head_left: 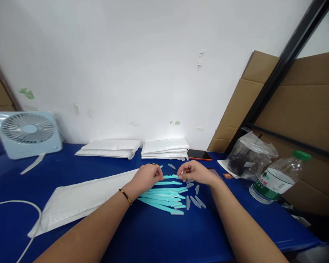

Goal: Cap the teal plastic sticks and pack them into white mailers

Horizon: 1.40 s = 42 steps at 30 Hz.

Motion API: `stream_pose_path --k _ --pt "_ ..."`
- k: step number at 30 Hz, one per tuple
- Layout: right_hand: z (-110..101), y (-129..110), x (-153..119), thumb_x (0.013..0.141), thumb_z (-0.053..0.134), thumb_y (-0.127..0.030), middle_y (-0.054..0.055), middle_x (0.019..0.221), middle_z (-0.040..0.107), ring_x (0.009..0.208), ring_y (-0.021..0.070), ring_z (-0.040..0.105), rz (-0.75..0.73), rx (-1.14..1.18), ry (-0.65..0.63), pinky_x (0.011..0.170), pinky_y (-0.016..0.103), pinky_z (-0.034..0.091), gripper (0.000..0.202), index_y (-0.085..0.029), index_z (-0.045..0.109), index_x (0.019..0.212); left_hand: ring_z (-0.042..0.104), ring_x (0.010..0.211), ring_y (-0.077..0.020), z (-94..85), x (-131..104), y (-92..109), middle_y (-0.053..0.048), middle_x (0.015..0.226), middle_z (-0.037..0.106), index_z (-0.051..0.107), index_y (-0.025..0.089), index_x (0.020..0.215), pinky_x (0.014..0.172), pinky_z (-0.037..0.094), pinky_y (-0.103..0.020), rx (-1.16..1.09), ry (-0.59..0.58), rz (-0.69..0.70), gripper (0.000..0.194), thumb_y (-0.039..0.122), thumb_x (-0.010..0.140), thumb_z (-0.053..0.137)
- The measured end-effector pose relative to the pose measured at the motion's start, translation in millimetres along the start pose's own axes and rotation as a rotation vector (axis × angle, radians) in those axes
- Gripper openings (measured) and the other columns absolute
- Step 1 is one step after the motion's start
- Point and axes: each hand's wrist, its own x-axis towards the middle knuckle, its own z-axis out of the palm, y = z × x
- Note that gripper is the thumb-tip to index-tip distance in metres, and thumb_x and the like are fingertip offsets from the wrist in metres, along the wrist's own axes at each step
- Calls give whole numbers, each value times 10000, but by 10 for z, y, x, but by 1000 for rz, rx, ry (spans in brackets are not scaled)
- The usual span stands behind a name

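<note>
My left hand (150, 174) pinches the handle end of a turquoise eyebrow razor (170, 176), held level above the table. At its blade end, the fingers of my right hand (193, 171) are closed; whether a cover is between them I cannot make out. Just below my hands lies a row of several turquoise eyebrow razors (164, 199), blade ends pointing right. Beside those blades, several small translucent blade covers (195, 201) are scattered on the blue table (153, 241).
A long white padded mailer (79, 199) lies left, partly behind my left arm. White mailer stacks (108, 149) and a phone (199, 155) sit by the wall. A fan (29, 133) and white cable (34, 204) are left; a bagged cup (244, 157) and bottle (276, 179) stand right.
</note>
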Motion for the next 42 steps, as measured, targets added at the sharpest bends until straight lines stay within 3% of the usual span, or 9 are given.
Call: stream_pose_path --k 5,8,11,16,20,24,29,36,42 --pt "-27 84 41 709 631 -331 32 657 634 605 132 577 -10 -170 140 584 242 465 241 -150 680 861 524 1015 -227 -17 13 -55 -57 1054 615 614 217 1040 807 396 -282 205 165 -38 319 347 749 592" --pt "-164 125 -24 703 621 -314 39 707 653 628 139 579 -7 -287 194 587 240 455 209 -160 689 827 536 994 -213 -13 48 -145 -49 1039 626 649 232 1021 828 387 -278 266 81 -19 255 287 796 543" --pt "-306 138 -122 657 659 -316 33 732 658 636 142 578 71 -379 118 575 232 439 203 -175 699 798 551 945 -205 1 86 -190 -31 989 637 676 275 971 781 387 -283 319 59 -3 234 267 833 487" --pt "-339 197 -144 571 712 -290 10 667 634 590 132 553 137 -511 38 524 214 399 207 -182 705 748 494 1038 -245 12 68 -109 -60 1060 594 631 268 1068 803 366 -332 387 171 -16 280 308 851 460" --pt "-243 224 -76 595 645 -205 8 654 633 577 122 548 78 -518 80 525 207 398 121 -167 671 707 535 961 -223 6 -5 13 -48 994 617 651 240 952 762 382 -296 248 76 78 269 408 759 568" --pt "-200 200 -53 573 602 -135 -5 626 607 557 112 528 58 -525 64 510 198 386 92 -165 625 657 578 735 -173 24 -36 48 -11 785 653 634 220 732 616 369 -250 162 -86 39 109 323 711 605" --pt "-215 157 -78 661 550 -185 -4 654 597 570 108 523 -14 -434 100 534 202 396 75 -167 579 728 569 655 -165 31 -15 -20 -13 722 645 595 208 745 559 356 -248 56 -10 -30 154 336 772 514" --pt "-140 -21 -95 683 543 -189 -18 569 526 524 99 470 -208 -688 397 527 203 340 33 -179 531 653 532 625 -144 -18 53 -46 -8 680 597 554 176 752 566 375 -242 -224 -17 -93 302 427 799 392" --pt "-58 -138 -103 673 498 -106 8 629 547 589 116 484 -319 -859 383 556 206 318 97 -183 530 623 494 602 -136 -79 69 -76 -9 651 566 557 160 749 575 366 -245 -261 11 -149 361 479 780 392"
